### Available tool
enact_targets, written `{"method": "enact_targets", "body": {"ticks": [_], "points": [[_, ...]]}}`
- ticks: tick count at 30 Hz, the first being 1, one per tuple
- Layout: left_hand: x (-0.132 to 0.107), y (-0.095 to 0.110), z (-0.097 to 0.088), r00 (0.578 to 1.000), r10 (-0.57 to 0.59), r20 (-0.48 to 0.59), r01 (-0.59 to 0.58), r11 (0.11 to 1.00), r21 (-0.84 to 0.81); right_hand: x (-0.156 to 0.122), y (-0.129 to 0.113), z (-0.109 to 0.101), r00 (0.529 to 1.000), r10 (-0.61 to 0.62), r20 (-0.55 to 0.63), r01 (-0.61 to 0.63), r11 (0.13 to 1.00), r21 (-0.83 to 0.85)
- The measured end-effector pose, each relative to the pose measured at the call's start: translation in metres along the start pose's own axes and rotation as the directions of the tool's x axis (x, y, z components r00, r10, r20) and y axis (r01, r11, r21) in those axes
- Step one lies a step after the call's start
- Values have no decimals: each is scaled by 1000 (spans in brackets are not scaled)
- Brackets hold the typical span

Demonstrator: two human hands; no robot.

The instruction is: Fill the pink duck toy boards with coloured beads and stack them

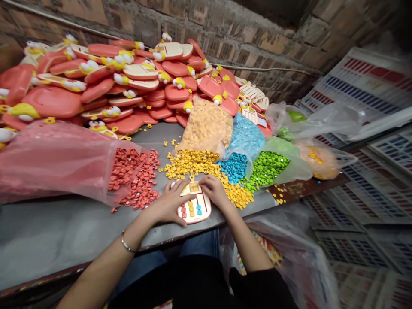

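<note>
The left hand (172, 204) is spread wide over the left part of a cream board (204, 212), its thumb along the lower edge, steadying it on the grey tabletop (74, 231) at the near edge. The right hand (213, 189) has its fingers bent in at the board's upper right edge; whether they pinch a small piece, I cannot tell. Below the left fingers, red (183, 210), yellow (191, 209) and blue pieces (199, 210) stand in separate columns on the board. Just beyond the hands, loose pieces spill from open plastic bags: red beads (140, 180) to the left, yellow beads (193, 162) ahead, then blue beads (234, 166) and green beads (268, 166) to the right. Farther back, a heap of red-backed boards (175, 68) with yellow-and-white heads lies before a brick wall (241, 43).
</note>
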State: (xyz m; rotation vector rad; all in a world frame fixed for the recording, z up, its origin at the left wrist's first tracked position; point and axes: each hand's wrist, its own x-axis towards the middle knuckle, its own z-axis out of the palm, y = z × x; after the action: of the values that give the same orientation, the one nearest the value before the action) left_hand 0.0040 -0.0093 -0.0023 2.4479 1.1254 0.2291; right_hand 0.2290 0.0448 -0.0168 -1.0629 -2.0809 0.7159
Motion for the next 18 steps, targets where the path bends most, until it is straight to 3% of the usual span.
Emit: {"method": "enact_targets", "body": {"ticks": [5, 10, 18], "points": [[0, -1, 2, 1000, 4, -17, -4, 1000, 2, -1, 2, -3, 999, 50, 9, -50, 998, 30], [0, -1, 2, 1000, 4, -5, -4, 1000, 11, -3, 4, 0, 992, 93, -86, -81, 988, 134], [1, -1, 0, 1000, -16, 9, 15, 999, 37, -8, 3, -2, 999, -40, -33, 36, 992, -121]]}}
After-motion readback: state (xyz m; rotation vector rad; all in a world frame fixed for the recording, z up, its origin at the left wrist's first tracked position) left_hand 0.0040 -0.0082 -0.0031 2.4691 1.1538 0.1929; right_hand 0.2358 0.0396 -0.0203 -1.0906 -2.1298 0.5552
